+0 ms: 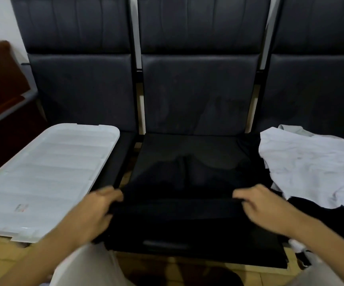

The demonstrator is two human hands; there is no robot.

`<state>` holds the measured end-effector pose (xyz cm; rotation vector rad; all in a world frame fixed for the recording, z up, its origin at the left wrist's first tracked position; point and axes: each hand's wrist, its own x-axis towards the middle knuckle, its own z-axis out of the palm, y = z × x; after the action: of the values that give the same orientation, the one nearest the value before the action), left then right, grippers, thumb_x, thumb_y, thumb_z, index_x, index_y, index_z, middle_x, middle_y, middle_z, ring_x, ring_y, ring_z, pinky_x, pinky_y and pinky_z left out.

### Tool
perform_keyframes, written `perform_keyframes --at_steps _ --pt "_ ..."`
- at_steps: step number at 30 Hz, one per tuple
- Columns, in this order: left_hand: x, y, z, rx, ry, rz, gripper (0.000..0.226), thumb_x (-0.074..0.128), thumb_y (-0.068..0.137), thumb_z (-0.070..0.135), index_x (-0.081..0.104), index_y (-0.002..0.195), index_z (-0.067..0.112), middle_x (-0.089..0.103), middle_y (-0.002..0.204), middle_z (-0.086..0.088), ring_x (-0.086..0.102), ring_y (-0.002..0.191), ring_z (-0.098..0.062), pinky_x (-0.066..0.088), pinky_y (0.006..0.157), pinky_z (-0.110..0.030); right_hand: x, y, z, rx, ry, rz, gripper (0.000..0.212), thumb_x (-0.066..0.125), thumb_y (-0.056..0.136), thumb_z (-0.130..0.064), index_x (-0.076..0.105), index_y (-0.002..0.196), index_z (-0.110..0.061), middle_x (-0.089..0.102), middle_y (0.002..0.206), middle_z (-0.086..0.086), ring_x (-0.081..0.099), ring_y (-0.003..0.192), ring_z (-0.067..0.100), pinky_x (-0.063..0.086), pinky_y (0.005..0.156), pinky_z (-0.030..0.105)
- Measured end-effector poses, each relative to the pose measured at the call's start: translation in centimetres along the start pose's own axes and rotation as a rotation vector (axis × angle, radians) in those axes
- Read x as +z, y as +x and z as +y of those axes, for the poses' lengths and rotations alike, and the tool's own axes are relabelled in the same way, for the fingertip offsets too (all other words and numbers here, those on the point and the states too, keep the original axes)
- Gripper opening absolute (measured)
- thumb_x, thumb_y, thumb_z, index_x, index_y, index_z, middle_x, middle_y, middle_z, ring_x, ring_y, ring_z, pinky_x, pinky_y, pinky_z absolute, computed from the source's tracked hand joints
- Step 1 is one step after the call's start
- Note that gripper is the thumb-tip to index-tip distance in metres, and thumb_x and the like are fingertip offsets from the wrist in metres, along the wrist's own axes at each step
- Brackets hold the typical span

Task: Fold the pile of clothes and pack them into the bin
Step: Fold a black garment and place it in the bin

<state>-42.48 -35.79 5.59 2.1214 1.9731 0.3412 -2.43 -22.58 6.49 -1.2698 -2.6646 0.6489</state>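
I see a black garment (pixel 187 182), smooth & matte, spread flat on the middle seat (pixel 187 145) of a dark padded bench. Left hand (pixel 96 211) & right hand (pixel 264 205) each pinch its near folded edge. Crumpled white clothes (pixel 311 168) on right seat. White ribbed plastic bin lid (pixel 49 174) at left; wood floor (pixel 2 250).
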Motion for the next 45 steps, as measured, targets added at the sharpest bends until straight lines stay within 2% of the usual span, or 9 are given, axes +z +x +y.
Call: perform_keyframes --at_steps 4,10,14,20,23,30,35,41,45 --pt "-6.6 3.7 -0.7 -0.063 0.051 0.262 0.011 0.059 0.072 0.011 0.068 0.071 0.015 0.05 0.074 0.003 0.058 0.062 -0.023 0.047 0.058 -0.036 -8.6 3.0 0.6 -0.015 -0.068 0.203 0.043 0.05 0.077 0.011 0.067 0.086 -0.028 0.062 0.062 -0.023 0.064 0.068 -0.006 0.042 0.066 0.012" --pt "-15.3 14.9 -0.8 -0.234 0.086 0.303 0.023 0.05 0.076 0.0 0.062 0.071 0.019 0.068 0.085 -0.019 0.063 0.082 -0.044 0.055 0.075 -0.049 -20.5 12.3 2.1 0.083 -0.316 0.343 0.031 0.048 0.09 0.001 0.069 0.107 -0.015 0.066 0.112 0.019 0.062 0.102 0.041 0.052 0.089 0.047" --pt "-22.1 20.0 2.5 -0.264 0.137 0.473 0.039 0.05 0.082 0.0 0.071 0.113 0.013 0.061 0.112 -0.028 0.058 0.101 -0.05 0.051 0.089 -0.051 -26.2 15.4 1.5 0.161 -0.357 0.599 0.045 0.045 0.087 0.007 0.067 0.117 -0.018 0.058 0.123 0.017 0.056 0.107 0.047 0.049 0.091 0.049" --pt "-26.3 19.2 5.3 -0.1 0.06 0.612 0.033 0.043 0.073 -0.009 0.071 0.078 0.009 0.066 0.07 -0.017 0.063 0.07 -0.038 0.057 0.074 -0.052 -30.2 13.6 1.4 0.041 -0.064 0.967 0.026 0.055 0.09 -0.004 0.07 0.107 -0.017 0.072 0.104 0.012 0.066 0.095 0.02 0.051 0.095 0.034" --pt "-21.6 16.2 3.7 -0.06 0.093 0.564 0.04 0.044 0.069 -0.002 0.075 0.094 0.005 0.072 0.092 -0.022 0.066 0.09 -0.043 0.055 0.085 -0.053 -26.1 10.2 1.7 -0.043 0.072 0.857 0.017 0.07 0.085 -0.003 0.075 0.099 -0.012 0.071 0.086 0.005 0.058 0.067 -0.01 0.044 0.073 0.005" --pt "-2.1 6.0 -0.9 -0.143 0.179 -0.184 0.057 0.047 0.067 0.017 0.071 0.118 0.026 0.07 0.121 -0.003 0.063 0.115 -0.028 0.049 0.095 -0.034 -4.0 2.7 5.4 0.061 0.224 -0.022 0.035 0.085 0.075 -0.014 0.07 0.075 -0.045 0.071 0.076 -0.011 0.064 0.069 0.001 0.05 0.066 0.021" --pt "4.8 2.8 -1.0 -0.127 0.095 -0.699 0.056 0.057 0.086 0.031 0.045 0.137 0.049 0.041 0.141 0.022 0.056 0.104 0.002 0.041 0.096 -0.02 3.8 -0.5 5.6 0.292 0.396 -0.773 0.025 0.071 0.09 -0.025 0.069 0.113 -0.016 0.075 0.097 -0.002 0.071 0.089 0.008 0.056 0.08 0.025" --pt "8.4 10.3 5.0 0.046 -0.13 -0.479 0.017 0.06 0.091 0.041 0.057 0.104 0.052 0.054 0.11 0.025 0.053 0.1 0.007 0.045 0.091 -0.018 4.5 2.4 11.2 0.573 0.278 -0.008 0.019 0.068 0.091 -0.029 0.067 0.104 -0.015 0.07 0.091 0.006 0.068 0.086 0.022 0.051 0.07 0.022" --pt "12.2 18.5 10.7 0.146 -0.214 -0.364 0.019 0.06 0.093 0.038 0.063 0.111 0.038 0.057 0.111 0.016 0.054 0.105 0.001 0.047 0.098 -0.03 5.7 3.7 13.0 0.704 0.117 0.047 0.052 0.068 0.09 -0.034 0.046 0.134 -0.018 0.053 0.127 0.014 0.057 0.116 0.031 0.049 0.097 0.038"
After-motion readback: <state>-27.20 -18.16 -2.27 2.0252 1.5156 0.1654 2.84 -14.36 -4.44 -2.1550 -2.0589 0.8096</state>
